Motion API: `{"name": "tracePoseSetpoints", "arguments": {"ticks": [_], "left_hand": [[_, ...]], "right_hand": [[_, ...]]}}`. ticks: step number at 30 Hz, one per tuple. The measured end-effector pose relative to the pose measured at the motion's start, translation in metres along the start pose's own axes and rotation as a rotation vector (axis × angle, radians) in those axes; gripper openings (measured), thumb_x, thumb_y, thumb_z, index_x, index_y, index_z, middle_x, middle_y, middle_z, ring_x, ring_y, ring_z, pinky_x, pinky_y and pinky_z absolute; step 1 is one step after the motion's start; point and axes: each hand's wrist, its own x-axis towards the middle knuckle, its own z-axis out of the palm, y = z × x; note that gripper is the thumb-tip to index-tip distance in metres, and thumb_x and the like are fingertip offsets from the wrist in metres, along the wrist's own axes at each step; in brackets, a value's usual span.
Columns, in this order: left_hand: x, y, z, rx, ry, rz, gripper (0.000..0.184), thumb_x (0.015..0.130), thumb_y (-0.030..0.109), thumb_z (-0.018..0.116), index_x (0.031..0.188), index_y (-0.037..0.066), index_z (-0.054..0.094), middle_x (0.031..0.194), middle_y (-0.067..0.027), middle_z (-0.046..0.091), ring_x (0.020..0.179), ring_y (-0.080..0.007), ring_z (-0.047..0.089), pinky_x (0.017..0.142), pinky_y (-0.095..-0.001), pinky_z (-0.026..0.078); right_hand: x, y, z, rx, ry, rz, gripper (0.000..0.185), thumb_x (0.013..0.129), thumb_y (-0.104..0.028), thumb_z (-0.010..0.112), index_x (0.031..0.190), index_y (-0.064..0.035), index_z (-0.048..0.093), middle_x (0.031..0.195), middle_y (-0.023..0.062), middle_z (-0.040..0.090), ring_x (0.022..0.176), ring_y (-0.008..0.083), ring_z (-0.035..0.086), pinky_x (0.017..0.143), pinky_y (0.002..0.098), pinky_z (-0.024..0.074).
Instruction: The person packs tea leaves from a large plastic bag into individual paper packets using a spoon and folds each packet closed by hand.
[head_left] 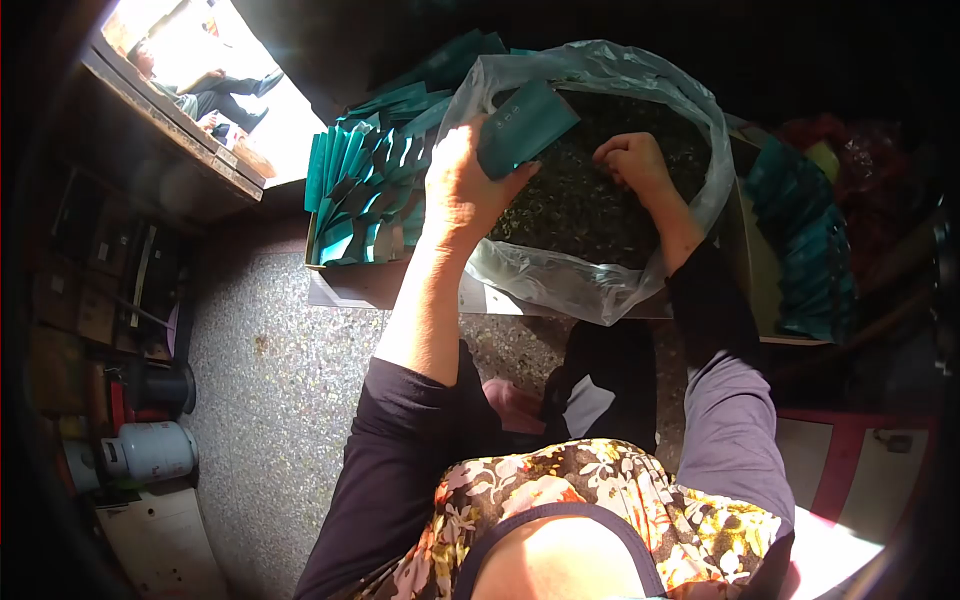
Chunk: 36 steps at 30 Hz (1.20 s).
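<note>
Grasping, between thumb and fingers of the left hand (462,190), a flat, teal-green, rectangular packet (528,128) with small pale marks, tilted over the left part of a wide-mouthed, clear plastic bag (565,285). Curling the fingers of the right hand (635,163) inward, close above or touching the loose, dark green, leaf-like bits (600,225) inside; impossible to tell whether pinching any or closed on nothing. Could crease or crush the packet through an over-tight squeeze; could scatter leafy bits past the rim through a careless lift on the right, or through snagging the loose plastic edge with the dark right sleeve (718,320). Just left of the bag, a shallow, brown cardboard box (311,252), crowded with rows of teal-green packets (345,180), liable to disorder from a knock by the left arm (430,310). On the right, a tan cardboard box (765,285) with a fanned, overlapping stack of similar teal packets (805,240), apt to slide if bumped. Farther out, a crumpled, red plastic bundle (870,150), contents too dim to make out, and, well apart on the left, a pale blue-grey, metal cylinder (152,450) near the speckled floor (265,400).
</note>
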Motion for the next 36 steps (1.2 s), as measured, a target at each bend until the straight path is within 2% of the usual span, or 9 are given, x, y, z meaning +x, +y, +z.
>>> {"name": "tracePoseSetpoints", "arguments": {"ticks": [2, 9, 14, 19, 27, 30, 32, 34, 36], "left_hand": [[0.0, 0.001, 0.002, -0.037, -0.007, 0.001, 0.069, 0.063, 0.027, 0.086, 0.119, 0.001, 0.054, 0.104, -0.0192, 0.062, 0.096, -0.0343, 0.062, 0.083, -0.0393, 0.05], [0.003, 0.0, 0.007, -0.004, -0.023, 0.001, 0.068, 0.062, 0.029, 0.085, 0.118, 0.003, 0.056, 0.103, -0.0182, 0.063, 0.096, -0.0341, 0.061, 0.083, -0.0416, 0.049], [0.005, 0.009, 0.006, 0.028, -0.068, -0.02, 0.071, 0.062, 0.032, 0.085, 0.12, 0.005, 0.055, 0.103, -0.018, 0.065, 0.094, -0.0323, 0.063, 0.083, -0.0406, 0.05], [0.006, 0.021, 0.005, 0.134, -0.188, -0.164, 0.071, 0.065, 0.04, 0.082, 0.122, 0.006, 0.056, 0.105, -0.0166, 0.065, 0.095, -0.0294, 0.065, 0.085, -0.039, 0.05], [0.007, 0.031, 0.003, 0.094, -0.187, -0.191, 0.07, 0.064, 0.039, 0.082, 0.122, 0.007, 0.058, 0.109, -0.0173, 0.065, 0.096, -0.0305, 0.065, 0.085, -0.0373, 0.05], [0.008, 0.032, 0.003, 0.058, -0.2, -0.194, 0.069, 0.065, 0.038, 0.082, 0.123, 0.007, 0.058, 0.11, -0.0169, 0.065, 0.098, -0.0306, 0.064, 0.086, -0.0369, 0.05], [0.007, 0.032, 0.002, 0.025, -0.176, -0.164, 0.069, 0.065, 0.034, 0.082, 0.124, 0.007, 0.056, 0.112, -0.0172, 0.063, 0.101, -0.0326, 0.063, 0.086, -0.0372, 0.05], [0.009, 0.029, 0.0, -0.052, -0.214, -0.17, 0.07, 0.066, 0.033, 0.082, 0.125, 0.008, 0.054, 0.112, -0.0182, 0.063, 0.102, -0.034, 0.062, 0.087, -0.0386, 0.05], [0.01, 0.032, -0.009, -0.055, -0.237, -0.2, 0.07, 0.066, 0.032, 0.082, 0.125, 0.008, 0.052, 0.11, -0.0179, 0.063, 0.102, -0.0344, 0.061, 0.086, -0.0403, 0.049]], "right_hand": [[0.001, -0.002, 0.0, 0.187, -0.044, -0.001, 0.019, 0.073, -0.001, 0.052, 0.082, 0.0015, 0.069, 0.06, 0.0044, 0.058, 0.043, 0.0089, 0.048, 0.039, 0.0234, 0.0362], [0.002, -0.029, -0.048, 0.319, 0.009, -0.062, 0.019, 0.073, -0.001, 0.051, 0.081, 0.0034, 0.068, 0.06, 0.0057, 0.058, 0.042, 0.0068, 0.046, 0.037, 0.0205, 0.0322], [0.005, -0.048, -0.073, 0.399, 0.09, -0.227, 0.019, 0.072, 0.0, 0.051, 0.077, 0.0018, 0.069, 0.06, 0.0059, 0.058, 0.041, 0.0055, 0.045, 0.035, 0.0199, 0.0302], [0.005, -0.061, -0.077, 0.371, 0.039, -0.248, 0.019, 0.071, 0.0, 0.051, 0.077, 0.0016, 0.069, 0.059, 0.0051, 0.058, 0.041, 0.0047, 0.045, 0.036, 0.019, 0.03], [0.003, -0.071, -0.054, 0.265, -0.059, -0.258, 0.021, 0.073, -0.001, 0.05, 0.078, -0.0009, 0.07, 0.062, 0.0042, 0.061, 0.044, 0.0048, 0.048, 0.039, 0.0176, 0.0335], [-0.002, -0.075, -0.043, 0.029, -0.007, -0.334, 0.021, 0.072, 0.0, 0.051, 0.078, -0.0019, 0.071, 0.063, 0.0041, 0.062, 0.052, 0.0077, 0.055, 0.045, 0.0219, 0.0408], [-0.009, -0.081, -0.033, -0.203, 0.081, -0.603, 0.017, 0.069, 0.0, 0.057, 0.079, -0.003, 0.071, 0.07, 0.0107, 0.067, 0.062, 0.0201, 0.064, 0.06, 0.0312, 0.0487], [-0.011, -0.086, -0.027, -0.325, 0.182, -0.903, 0.014, 0.071, 0.001, 0.061, 0.08, -0.0045, 0.07, 0.078, 0.0128, 0.067, 0.07, 0.028, 0.065, 0.064, 0.0352, 0.05], [-0.016, -0.092, -0.026, -0.404, 0.208, -1.01, 0.01, 0.073, 0.004, 0.06, 0.079, -0.001, 0.067, 0.075, 0.0113, 0.064, 0.075, 0.0298, 0.064, 0.065, 0.0345, 0.049]]}}
